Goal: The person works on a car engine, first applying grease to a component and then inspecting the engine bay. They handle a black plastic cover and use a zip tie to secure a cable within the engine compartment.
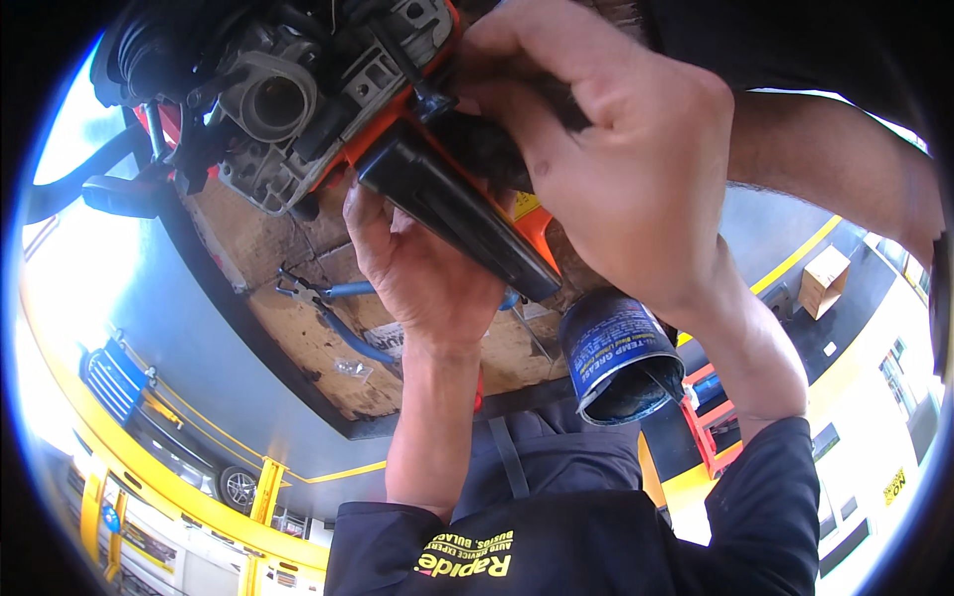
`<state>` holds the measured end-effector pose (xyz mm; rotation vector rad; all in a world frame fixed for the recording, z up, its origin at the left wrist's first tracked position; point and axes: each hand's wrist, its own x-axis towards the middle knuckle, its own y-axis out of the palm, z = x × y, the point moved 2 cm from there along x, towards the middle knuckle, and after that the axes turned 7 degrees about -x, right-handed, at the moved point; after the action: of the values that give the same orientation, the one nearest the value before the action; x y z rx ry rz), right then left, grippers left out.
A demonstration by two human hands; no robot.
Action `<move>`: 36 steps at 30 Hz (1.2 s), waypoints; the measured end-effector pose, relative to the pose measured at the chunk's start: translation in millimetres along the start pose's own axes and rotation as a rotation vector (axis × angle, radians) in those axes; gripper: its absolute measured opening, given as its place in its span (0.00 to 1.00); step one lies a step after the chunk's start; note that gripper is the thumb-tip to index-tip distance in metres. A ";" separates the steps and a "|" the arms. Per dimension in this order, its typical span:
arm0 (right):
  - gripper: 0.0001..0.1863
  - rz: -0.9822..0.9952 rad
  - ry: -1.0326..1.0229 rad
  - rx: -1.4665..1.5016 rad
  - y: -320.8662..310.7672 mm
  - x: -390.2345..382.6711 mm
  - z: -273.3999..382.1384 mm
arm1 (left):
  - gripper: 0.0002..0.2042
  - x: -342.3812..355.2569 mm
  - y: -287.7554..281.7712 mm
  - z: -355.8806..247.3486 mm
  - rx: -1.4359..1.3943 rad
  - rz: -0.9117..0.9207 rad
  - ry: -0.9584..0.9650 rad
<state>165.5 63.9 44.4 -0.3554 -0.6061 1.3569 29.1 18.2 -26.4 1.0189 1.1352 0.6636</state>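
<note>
An orange-and-black engine unit (397, 124) with bare grey metal castings and a round open port (275, 103) fills the upper left of the head view. My left hand (427, 263) is under its long black handle (462, 214), palm turned up. The left fingers curl behind the handle and are partly hidden. From above right my right hand (621, 159) reaches to the unit's side, its fingers bent and pressed together beside a small dark rod (429, 99). Whatever is in those fingertips is hidden by the hand and shadow.
Pliers with blue grips (343, 318) and a small clear plastic bag (353, 369) lie on the worn brown bench top (288, 243). An open blue grease can (621, 348) stands close below my right wrist. Another person's bare arm (835, 149) comes in from the right.
</note>
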 end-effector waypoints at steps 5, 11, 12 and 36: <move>0.11 0.077 -0.155 0.005 1.0 1.6 -5.3 | 0.26 -3.1 -11.3 -5.6 0.029 0.096 -0.035; 0.10 0.129 -0.151 0.054 -2.0 2.7 -4.0 | 0.24 -1.1 -14.6 -7.0 0.011 0.119 -0.048; 0.10 0.125 -0.141 0.057 -1.2 1.5 -2.8 | 0.24 -1.1 -14.5 -6.9 0.020 0.114 -0.046; 0.10 0.035 0.046 0.187 -4.5 -4.8 -2.2 | 0.26 -3.9 -0.9 -2.2 0.060 -0.073 -0.003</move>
<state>169.9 58.6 44.3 -0.2459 -0.4331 1.4228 25.7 15.2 -25.8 1.0236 1.1901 0.5732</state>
